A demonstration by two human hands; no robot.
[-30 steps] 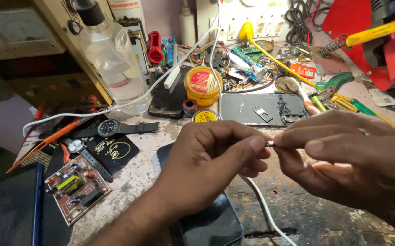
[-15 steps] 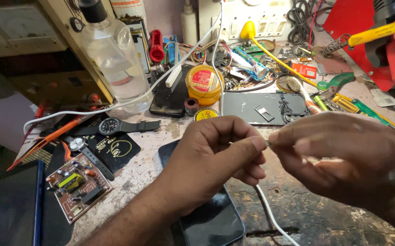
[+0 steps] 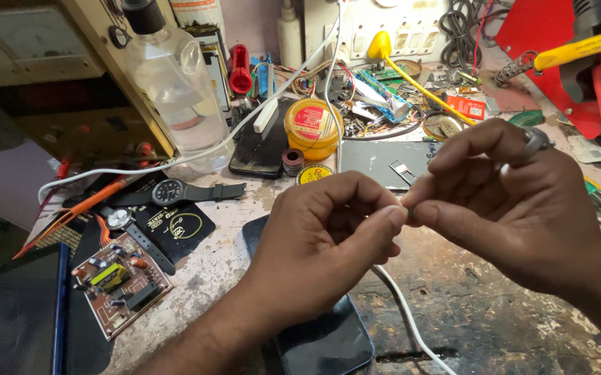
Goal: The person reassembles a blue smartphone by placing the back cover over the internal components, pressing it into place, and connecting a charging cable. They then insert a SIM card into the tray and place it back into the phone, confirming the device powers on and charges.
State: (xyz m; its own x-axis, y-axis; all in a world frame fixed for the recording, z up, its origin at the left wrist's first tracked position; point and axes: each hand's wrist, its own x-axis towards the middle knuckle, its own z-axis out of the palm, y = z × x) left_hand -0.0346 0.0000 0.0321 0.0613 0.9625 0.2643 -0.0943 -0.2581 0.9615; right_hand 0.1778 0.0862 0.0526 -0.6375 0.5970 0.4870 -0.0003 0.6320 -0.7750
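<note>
Both hands meet mid-scene above the table (image 3: 495, 305). Left hand (image 3: 321, 243) and right hand (image 3: 522, 201) pinch a white cable's (image 3: 404, 319) hidden end between fingertips — cable trails down, toward the viewer.

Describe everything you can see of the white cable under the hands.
The white cable is thin, round and plastic-looking. It runs from beneath the hands, where the left hand and right hand meet fingertip to fingertip, down across the worn benchtop toward the bottom edge. It lies beside the dark phone. Its upper end is hidden.
</note>
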